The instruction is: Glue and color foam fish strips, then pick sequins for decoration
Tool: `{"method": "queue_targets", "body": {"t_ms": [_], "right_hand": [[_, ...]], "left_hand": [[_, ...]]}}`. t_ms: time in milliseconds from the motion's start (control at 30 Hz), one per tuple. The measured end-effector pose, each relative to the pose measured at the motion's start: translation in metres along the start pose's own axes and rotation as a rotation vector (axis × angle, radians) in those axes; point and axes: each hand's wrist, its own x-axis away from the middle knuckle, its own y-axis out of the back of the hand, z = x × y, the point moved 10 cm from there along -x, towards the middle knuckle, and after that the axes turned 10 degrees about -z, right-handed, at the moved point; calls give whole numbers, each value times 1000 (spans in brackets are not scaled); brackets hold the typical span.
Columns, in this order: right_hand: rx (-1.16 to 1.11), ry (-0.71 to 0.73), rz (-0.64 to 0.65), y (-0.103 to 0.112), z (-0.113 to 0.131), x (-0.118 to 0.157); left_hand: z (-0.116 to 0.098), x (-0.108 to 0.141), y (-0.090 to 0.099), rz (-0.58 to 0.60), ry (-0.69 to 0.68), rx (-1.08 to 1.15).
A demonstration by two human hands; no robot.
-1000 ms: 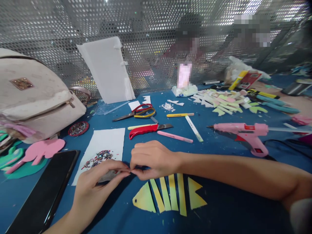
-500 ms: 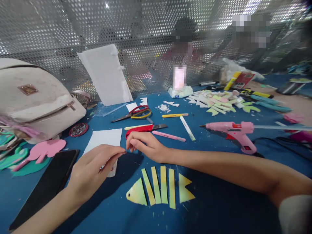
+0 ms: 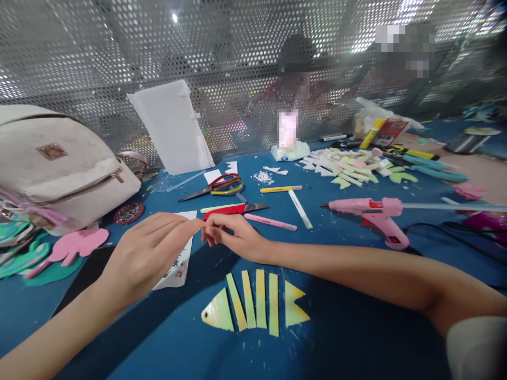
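Note:
My left hand [image 3: 152, 250] is pinched closed above a white sheet [image 3: 174, 277] scattered with small dark and coloured bits. Its fingertips meet those of my right hand [image 3: 240, 238], whose fingers are curled together. Anything held between them is too small or hidden to name. Below my hands lie pale green-yellow cutouts forming a fish: a head [image 3: 221, 312] with a dark eye, several narrow strips [image 3: 260, 300] and a notched tail [image 3: 293, 306]. Just behind my right hand is a red-handled cutter [image 3: 225, 209], beside a pink marker [image 3: 271, 221].
Scissors [image 3: 216, 186], a yellow marker [image 3: 279, 189] and a pile of foam scraps [image 3: 344, 164] lie farther back. A pink glue gun [image 3: 368, 208] rests right, with its cable behind my forearm. A backpack [image 3: 67, 163] and dark flat slab [image 3: 85, 279] are left.
My left hand has risen and tilted so that its fingertips now touch my right hand's. More of the speckled part of the sheet shows beneath it. The fish pieces keep their arrangement.

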Motion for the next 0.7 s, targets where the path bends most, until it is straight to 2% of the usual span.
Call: {"method": "queue_targets", "body": {"t_ms": [267, 567, 700], "right_hand": [[-49, 10, -11, 1, -1, -1], [-4, -12, -34, 2, -2, 0], [-4, 44, -32, 2, 1, 2]], "left_hand": [[17, 1, -2, 1, 180, -54], [21, -9, -12, 130, 191, -17], [23, -21, -6, 99, 201, -20]]}}
